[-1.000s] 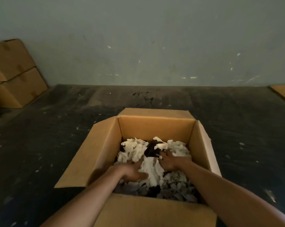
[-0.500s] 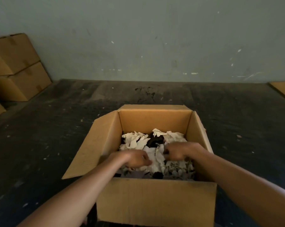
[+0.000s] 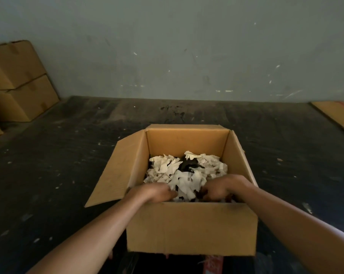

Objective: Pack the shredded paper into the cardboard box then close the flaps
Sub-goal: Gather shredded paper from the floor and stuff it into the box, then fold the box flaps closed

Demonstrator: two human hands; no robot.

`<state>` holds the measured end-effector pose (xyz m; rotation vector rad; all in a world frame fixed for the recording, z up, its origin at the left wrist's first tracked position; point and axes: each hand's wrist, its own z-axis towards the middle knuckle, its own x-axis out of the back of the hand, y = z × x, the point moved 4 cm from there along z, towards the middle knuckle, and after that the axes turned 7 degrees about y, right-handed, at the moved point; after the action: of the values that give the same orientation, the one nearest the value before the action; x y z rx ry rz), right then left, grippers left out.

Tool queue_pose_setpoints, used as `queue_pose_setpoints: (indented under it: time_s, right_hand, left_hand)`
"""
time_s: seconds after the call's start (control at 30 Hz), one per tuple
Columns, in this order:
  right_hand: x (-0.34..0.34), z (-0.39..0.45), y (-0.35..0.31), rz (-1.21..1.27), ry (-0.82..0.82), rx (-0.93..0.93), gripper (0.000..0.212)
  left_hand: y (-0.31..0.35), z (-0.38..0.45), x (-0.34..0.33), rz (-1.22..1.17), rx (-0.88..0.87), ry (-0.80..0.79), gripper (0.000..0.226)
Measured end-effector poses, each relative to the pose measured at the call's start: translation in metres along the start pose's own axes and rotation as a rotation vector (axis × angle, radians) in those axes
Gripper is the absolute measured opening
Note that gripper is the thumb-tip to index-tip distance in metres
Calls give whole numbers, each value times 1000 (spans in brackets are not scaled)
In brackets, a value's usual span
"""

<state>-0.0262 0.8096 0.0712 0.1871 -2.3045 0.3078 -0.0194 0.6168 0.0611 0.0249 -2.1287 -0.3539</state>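
Observation:
An open cardboard box [image 3: 190,228] stands on the dark floor in front of me, its flaps [image 3: 115,171] spread outward. White shredded paper [image 3: 187,175] mixed with dark scraps fills its lower part. Both my hands are inside the box near its front wall. My left hand [image 3: 155,192] is curled, its fingertips dug into the white paper. My right hand [image 3: 220,186] is curled the same way, with dark scraps between its fingers. The front wall hides the paper under my hands.
Two stacked closed cardboard boxes [image 3: 18,82] stand against the wall at the far left. A flat cardboard sheet [image 3: 337,115] lies at the far right. A grey wall [image 3: 187,46] rises behind the box. Small paper bits dot the floor [image 3: 48,175].
Both hands have drawn back from the middle of the paper pile to the box's front wall, and their fingers have curled in. The view has pulled back a little.

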Motion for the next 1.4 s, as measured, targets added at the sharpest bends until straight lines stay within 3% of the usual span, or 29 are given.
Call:
queue_pose_setpoints:
  time_s: [0.07, 0.13, 0.2, 0.27, 0.37, 0.43, 0.5, 0.57, 0.63, 0.77, 0.87, 1.0, 1.1, 1.23, 1.3, 1.4]
  right_hand:
    - [-15, 1, 0, 20, -37, -41, 44]
    - [-17, -1, 2, 91, -9, -82, 45]
    - [-11, -1, 5, 122, 8, -58, 42]
    - [4, -7, 9, 212, 90, -63, 37]
    - [40, -31, 17, 431, 454, -41, 23]
    - [59, -49, 32, 561, 825, -53, 21]
    - [55, -59, 56, 652, 1027, -129, 23]
    - [34, -62, 78, 681, 1048, -264, 28]
    - [7, -62, 90, 834, 984, -358, 35]
    - [-43, -64, 92, 1454, 808, -514, 56]
    - [-74, -65, 89, 1822, 620, -568, 50]
    - [-107, -62, 86, 2114, 370, -638, 47]
    - [-114, -65, 102, 2240, 565, -717, 34]
    - [-88, -103, 108, 2456, 1044, -821, 52]
    - [-66, -122, 100, 2469, 1270, -731, 44]
    - [-36, -143, 76, 2306, 1518, -468, 7]
  left_hand:
    - [-2, -1, -6, -41, 53, -110, 60]
    - [-3, 2, -1, -8, 30, -74, 58]
    - [-4, 5, 10, 21, -7, 104, 44]
    - [-8, -1, 26, 28, -43, 406, 32]
    - [-18, -17, 45, 21, -108, 805, 21]
    - [-27, -21, 50, 67, -122, 900, 24]
    - [-40, -21, 48, 205, 0, 843, 47]
    - [-57, -22, 44, 184, 154, 735, 73]
    - [-68, -23, 38, 66, 228, 651, 89]
    - [-69, -23, 33, -29, 215, 612, 95]
    - [-68, -24, 32, -55, 203, 631, 94]
    - [-69, -27, 32, -49, 187, 634, 93]
    - [-69, -29, 32, -65, 179, 633, 90]
    - [-70, -29, 33, -95, 169, 620, 89]
    - [-67, -32, 34, -100, 175, 614, 87]
    - [-67, -33, 35, -200, 162, 613, 78]
